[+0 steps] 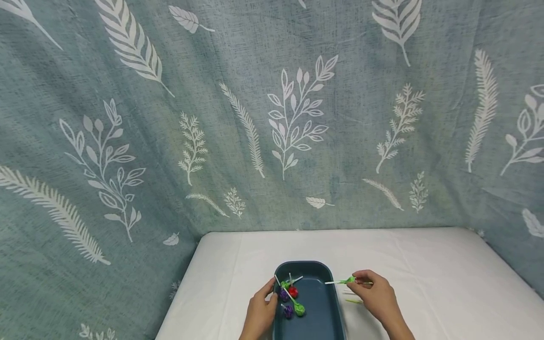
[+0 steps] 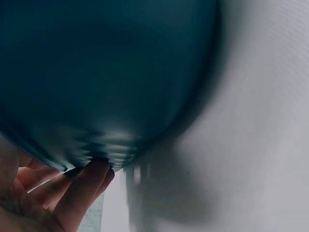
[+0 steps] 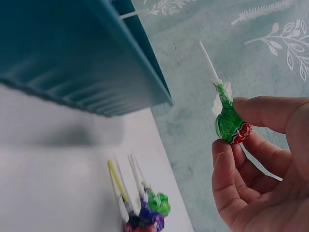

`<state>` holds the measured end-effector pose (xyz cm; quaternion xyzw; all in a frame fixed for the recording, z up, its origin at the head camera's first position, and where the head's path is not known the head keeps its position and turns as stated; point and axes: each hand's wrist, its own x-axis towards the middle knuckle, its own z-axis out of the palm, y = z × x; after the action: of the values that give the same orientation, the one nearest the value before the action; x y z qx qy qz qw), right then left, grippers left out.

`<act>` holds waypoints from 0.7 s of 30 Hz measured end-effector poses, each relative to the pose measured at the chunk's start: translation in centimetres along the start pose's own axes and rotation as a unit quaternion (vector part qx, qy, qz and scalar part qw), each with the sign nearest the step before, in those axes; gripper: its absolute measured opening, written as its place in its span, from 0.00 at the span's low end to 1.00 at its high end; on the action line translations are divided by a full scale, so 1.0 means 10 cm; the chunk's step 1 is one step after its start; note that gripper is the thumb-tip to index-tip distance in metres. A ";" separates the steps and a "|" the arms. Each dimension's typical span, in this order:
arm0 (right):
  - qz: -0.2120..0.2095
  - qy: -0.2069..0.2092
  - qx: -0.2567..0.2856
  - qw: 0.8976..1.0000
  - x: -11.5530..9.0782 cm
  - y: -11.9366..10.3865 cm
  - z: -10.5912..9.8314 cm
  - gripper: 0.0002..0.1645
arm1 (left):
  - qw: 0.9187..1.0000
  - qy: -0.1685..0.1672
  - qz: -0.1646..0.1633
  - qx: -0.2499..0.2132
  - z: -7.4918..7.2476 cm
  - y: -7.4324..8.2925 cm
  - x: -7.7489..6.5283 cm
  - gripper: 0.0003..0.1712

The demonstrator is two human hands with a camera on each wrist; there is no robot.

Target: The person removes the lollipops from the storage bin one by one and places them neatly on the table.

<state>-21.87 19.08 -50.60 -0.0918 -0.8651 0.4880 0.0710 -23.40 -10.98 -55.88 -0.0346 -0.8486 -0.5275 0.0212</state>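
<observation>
On the tray's edge (image 1: 302,262), left fingers (image 2: 81,194) clamped; tight on a lollipop (image 3: 225,124), right fingers (image 3: 224,180).

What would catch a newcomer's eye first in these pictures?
The leaf-patterned curtain fills most of the head view, behind the white table. Below it, wrapped lollipops lie along the left side of a dark blue tray. Right of the tray, the right hand pinches a green lollipop.

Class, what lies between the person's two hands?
The head view shows the blue tray, with lollipops inside, between the left hand and right hand, plus the stick of the held green lollipop.
</observation>
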 end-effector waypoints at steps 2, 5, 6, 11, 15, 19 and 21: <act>0.007 0.005 -0.001 1.000 -0.01 0.04 -0.02 0.20 | 1.000 0.001 0.000 0.001 0.00 0.00 0.00 0.27; 0.017 0.014 -0.008 1.000 -0.03 0.10 -0.04 0.21 | 1.000 0.002 -0.001 0.002 0.00 0.00 0.00 0.27; 0.020 0.017 -0.011 1.000 -0.04 0.13 -0.05 0.22 | 1.000 0.002 0.000 0.002 0.01 0.00 -0.01 0.27; 0.038 0.025 -0.023 0.999 -0.07 0.22 -0.10 0.25 | 1.000 0.001 0.000 0.003 0.01 0.00 -0.01 0.27; 0.043 0.024 -0.035 0.998 -0.09 0.31 -0.14 0.26 | 1.000 0.000 -0.001 0.007 0.00 0.01 0.00 0.27; 0.041 0.019 -0.055 0.997 -0.10 0.42 -0.15 0.24 | 1.000 0.000 -0.002 0.009 0.00 0.02 0.00 0.27; 0.041 0.016 -0.066 0.997 -0.10 0.48 -0.14 0.23 | 1.000 0.000 -0.001 0.010 0.01 0.01 0.00 0.27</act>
<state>-20.14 22.46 -53.98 -0.1395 -0.8895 0.4310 0.0588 -23.38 -10.85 -55.82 -0.0341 -0.8540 -0.5188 0.0210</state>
